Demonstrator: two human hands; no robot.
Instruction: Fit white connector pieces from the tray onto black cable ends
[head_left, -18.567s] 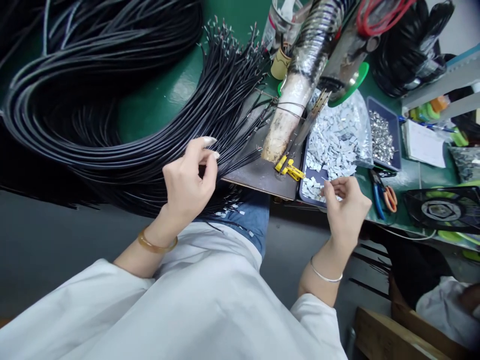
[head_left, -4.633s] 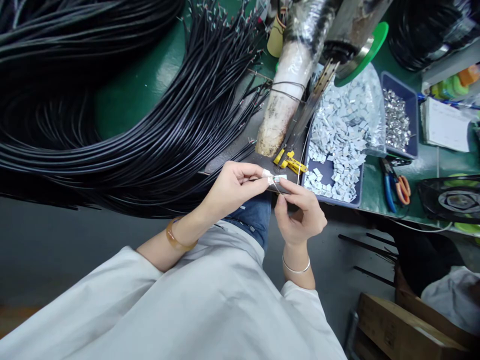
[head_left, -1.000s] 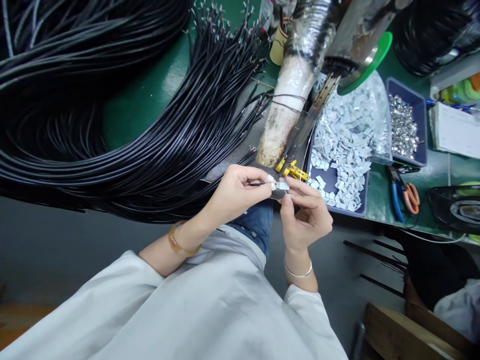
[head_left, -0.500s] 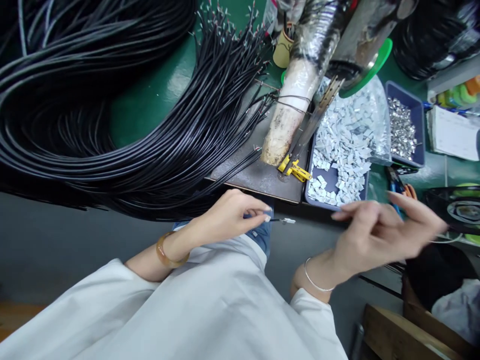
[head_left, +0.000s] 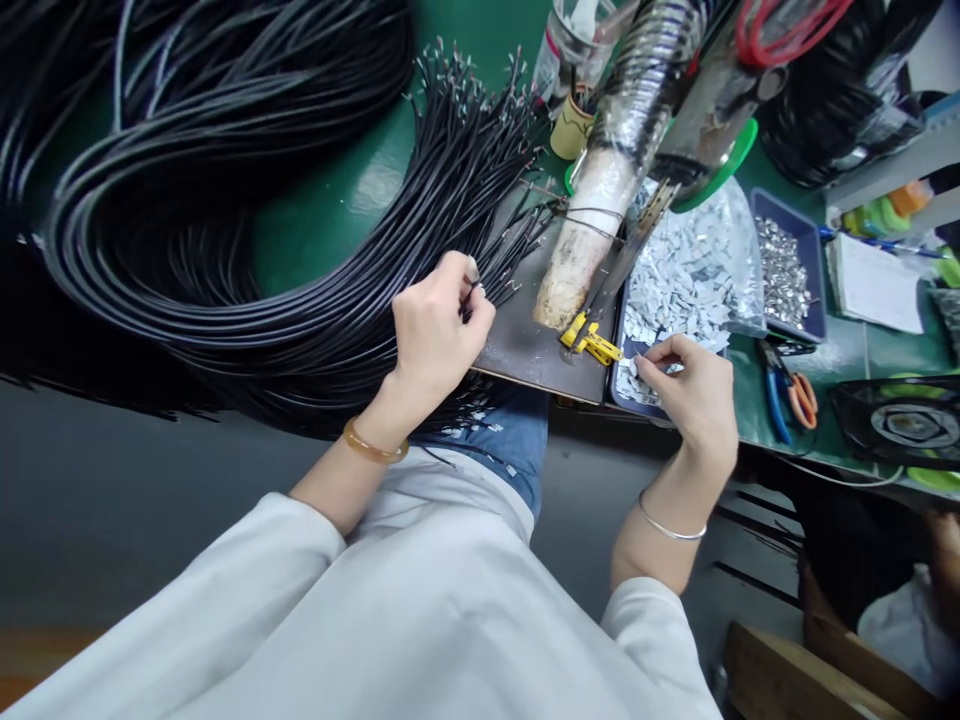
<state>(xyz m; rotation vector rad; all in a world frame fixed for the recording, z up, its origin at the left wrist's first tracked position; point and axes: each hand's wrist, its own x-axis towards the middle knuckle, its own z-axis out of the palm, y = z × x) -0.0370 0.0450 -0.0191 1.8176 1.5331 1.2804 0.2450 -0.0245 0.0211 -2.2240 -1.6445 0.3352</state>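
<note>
My left hand (head_left: 441, 325) is closed in a pinch over the near side of the black cable bundle (head_left: 360, 260), apparently on a black cable; its fingertips partly hide it. The bundle's cut ends show stripped reddish and white wires. My right hand (head_left: 694, 395) pinches a small pale tag at the front of a blue-grey tray (head_left: 616, 385) full of similar pale tags (head_left: 682, 270). More cable ends with white tags (head_left: 472, 408) lie across my lap, below the table edge.
Beside the tray, a yellow clip (head_left: 592, 340) sits by a soldering-like metal arm (head_left: 622, 250) and a stained white duct (head_left: 570, 270). To the right are a bin of metal parts (head_left: 784, 260), blue-and-orange-handled pliers (head_left: 787, 390), a notepad (head_left: 877, 280) and a black fan (head_left: 904, 425).
My left hand has let go of a cable with a white tag on its end and moved up to the bundle. My right hand has come left to the tray and closed on a tag.
</note>
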